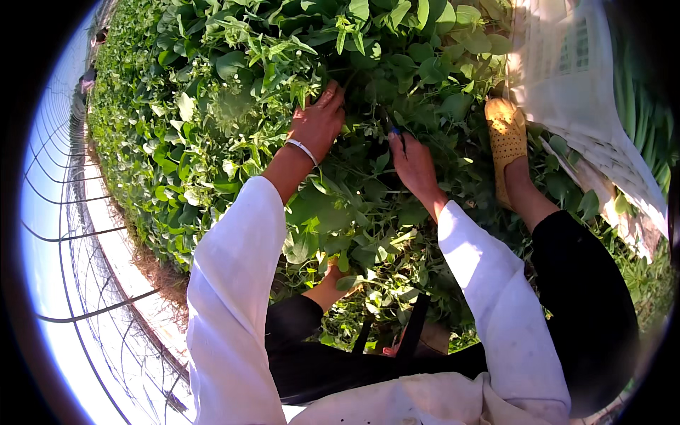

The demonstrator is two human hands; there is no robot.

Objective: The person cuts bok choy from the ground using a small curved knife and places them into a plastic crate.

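Note:
My left hand (319,117), with a pale bangle (303,151) at the wrist, reaches into the dense leafy green plants (234,122). Its fingertips are hidden among leaves and stems, so whether it grips any is unclear. To its right, my right hand (415,162) is closed around a small hand tool (393,129) with a blue part, likely a knife. The tool's dark front end points away from me into shaded foliage and is mostly hidden. Loose-looking stems and broad leaves (366,212) lie below and between both hands.
At the right stands a white plastic crate (558,79), with long green leaves (643,122) beyond it. My yellow perforated shoe (504,127) is beside the crate. Bare hoops (79,234) curve along the left, and a person (87,79) is far off at the upper left.

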